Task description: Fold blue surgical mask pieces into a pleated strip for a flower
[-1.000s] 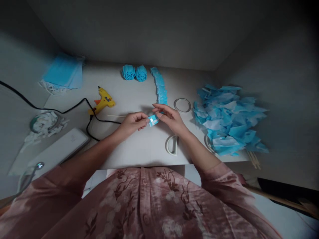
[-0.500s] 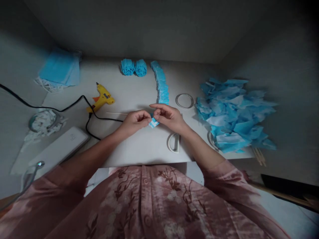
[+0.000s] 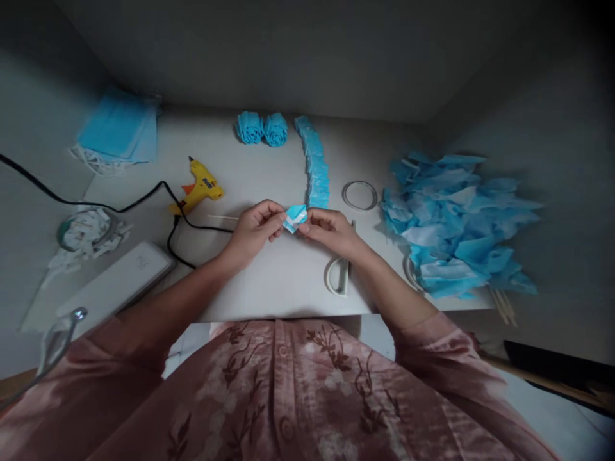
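Note:
My left hand [image 3: 254, 229] and my right hand [image 3: 329, 230] meet over the middle of the white table [image 3: 269, 282], both pinching a small folded blue and white piece of fabric [image 3: 295, 216] between fingertips. Just behind the piece runs a row of folded blue pieces [image 3: 314, 163] toward the back. Two blue fabric roses [image 3: 262, 128] lie at the back of the table. A thin wooden stick [image 3: 221, 218] lies left of my left hand.
A yellow glue gun [image 3: 199, 187] with a black cord [image 3: 139, 203] lies at the left. White-handled scissors [image 3: 339, 274] and a tape ring [image 3: 360, 195] sit near my right hand. A heap of blue fabric scraps [image 3: 454, 224] fills the right; blue masks [image 3: 118, 133] lie back left.
Both hands have turned the small blue piece and lifted it slightly; its folded top now shows between the fingertips. The view has shifted a little.

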`<state>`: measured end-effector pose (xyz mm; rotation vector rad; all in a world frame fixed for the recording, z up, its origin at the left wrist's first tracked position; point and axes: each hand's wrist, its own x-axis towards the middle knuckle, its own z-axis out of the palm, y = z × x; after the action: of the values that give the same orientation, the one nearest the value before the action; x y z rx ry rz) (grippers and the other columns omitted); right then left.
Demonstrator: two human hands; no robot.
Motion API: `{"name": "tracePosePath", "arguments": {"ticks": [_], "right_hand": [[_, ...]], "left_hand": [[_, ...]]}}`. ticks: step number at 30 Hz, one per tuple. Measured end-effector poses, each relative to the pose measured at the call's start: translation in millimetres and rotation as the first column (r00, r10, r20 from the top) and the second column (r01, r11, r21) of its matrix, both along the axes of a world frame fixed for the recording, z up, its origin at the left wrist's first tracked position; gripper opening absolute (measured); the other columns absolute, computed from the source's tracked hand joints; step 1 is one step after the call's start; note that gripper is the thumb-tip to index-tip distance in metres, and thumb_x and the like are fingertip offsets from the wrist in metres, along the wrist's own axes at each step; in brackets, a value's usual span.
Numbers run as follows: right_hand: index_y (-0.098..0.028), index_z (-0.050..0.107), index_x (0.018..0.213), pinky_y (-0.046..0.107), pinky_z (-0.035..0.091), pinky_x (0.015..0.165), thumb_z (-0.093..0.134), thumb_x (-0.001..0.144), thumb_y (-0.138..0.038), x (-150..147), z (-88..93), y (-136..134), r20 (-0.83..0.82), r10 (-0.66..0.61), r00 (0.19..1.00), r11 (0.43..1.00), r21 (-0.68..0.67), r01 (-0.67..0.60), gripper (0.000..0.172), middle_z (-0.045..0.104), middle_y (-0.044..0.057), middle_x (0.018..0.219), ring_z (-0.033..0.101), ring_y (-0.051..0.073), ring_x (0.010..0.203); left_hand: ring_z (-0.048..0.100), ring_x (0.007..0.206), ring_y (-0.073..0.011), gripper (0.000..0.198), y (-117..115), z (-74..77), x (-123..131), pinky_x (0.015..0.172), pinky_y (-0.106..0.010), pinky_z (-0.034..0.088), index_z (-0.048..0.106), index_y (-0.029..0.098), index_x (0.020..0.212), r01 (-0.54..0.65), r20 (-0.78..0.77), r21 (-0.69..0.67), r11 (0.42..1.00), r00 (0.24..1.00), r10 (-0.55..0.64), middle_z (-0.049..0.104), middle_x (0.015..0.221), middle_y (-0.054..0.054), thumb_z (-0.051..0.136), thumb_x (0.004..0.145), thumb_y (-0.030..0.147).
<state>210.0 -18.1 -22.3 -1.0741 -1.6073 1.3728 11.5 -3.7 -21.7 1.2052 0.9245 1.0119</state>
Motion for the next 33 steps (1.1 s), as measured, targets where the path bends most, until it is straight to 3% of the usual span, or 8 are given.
{"name": "tracePosePath", "arguments": {"ticks": [11,16,19,23,29,33], "right_hand": [[-0.02,0.051,0.07,0.025,0.027,0.055,0.07,0.083,-0.059,2,-3.7,1,0.082,0.013,0.997,0.999,0.038,-0.016,0.045,0.042,-0.006,0.064,0.035,0.008,0.059],[-0.017,0.065,0.079,0.026,0.036,0.061,0.07,0.085,-0.055,2,3.7,0,0.005,0.029,1.0,1.0,-0.005,-0.029,0.039,0.057,-0.002,0.069,0.047,0.01,0.064],[-0.017,0.069,0.087,0.027,0.043,0.067,0.07,0.086,-0.055,1,7.2,-1,-0.052,-0.022,0.998,0.999,-0.041,0.02,0.038,0.066,0.001,0.077,0.054,0.011,0.067],[-0.019,0.073,0.096,0.026,0.046,0.064,0.072,0.083,-0.058,0,6.3,1,-0.086,-0.107,0.991,0.993,-0.065,0.102,0.041,0.067,0.0,0.075,0.055,0.011,0.065],[-0.019,0.073,0.092,0.025,0.05,0.063,0.071,0.082,-0.061,2,4.8,5,-0.136,-0.283,0.949,0.959,-0.068,0.276,0.043,0.066,0.001,0.076,0.059,0.012,0.07],[-0.02,0.075,0.097,0.025,0.05,0.068,0.076,0.081,-0.055,4,3.6,4,-0.131,-0.166,0.977,0.986,-0.037,0.162,0.038,0.065,0.0,0.081,0.058,0.012,0.073]], "left_hand": [[0.046,0.05,-0.0073,0.017,0,-0.5,-1,0.049,-0.021,0.036,0.061,0.017,0.075,0.065,0.018,-0.077,0.995,0.998,-0.063,0.055,0.055,0.004,0.07,0.076,0.031],[0.047,0.051,-0.008,0.019,5,-0.4,-5,0.049,-0.021,0.036,0.062,0.017,0.076,0.073,0.042,-0.114,0.991,0.997,-0.068,0.056,0.056,0.003,0.072,0.074,0.033],[0.047,0.051,-0.008,0.018,6,1.0,-6,0.049,-0.021,0.036,0.062,0.017,0.075,0.075,0.044,-0.128,0.989,0.997,-0.07,0.056,0.056,0.003,0.072,0.075,0.032],[0.047,0.051,-0.0076,0.018,4,1.5,-6,0.049,-0.02,0.036,0.061,0.018,0.073,0.119,0.028,-0.159,0.98,0.993,-0.116,0.056,0.056,0.003,0.071,0.075,0.032],[0.046,0.05,-0.0073,0.019,4,0.9,-7,0.049,-0.02,0.035,0.062,0.017,0.074,0.129,-0.029,-0.177,0.976,0.99,-0.136,0.055,0.055,0.003,0.072,0.074,0.033],[0.045,0.05,-0.0074,0.019,4,0.5,-7,0.047,-0.02,0.033,0.063,0.017,0.073,0.125,-0.078,-0.128,0.984,0.988,-0.136,0.053,0.056,0.004,0.072,0.072,0.034]]}}
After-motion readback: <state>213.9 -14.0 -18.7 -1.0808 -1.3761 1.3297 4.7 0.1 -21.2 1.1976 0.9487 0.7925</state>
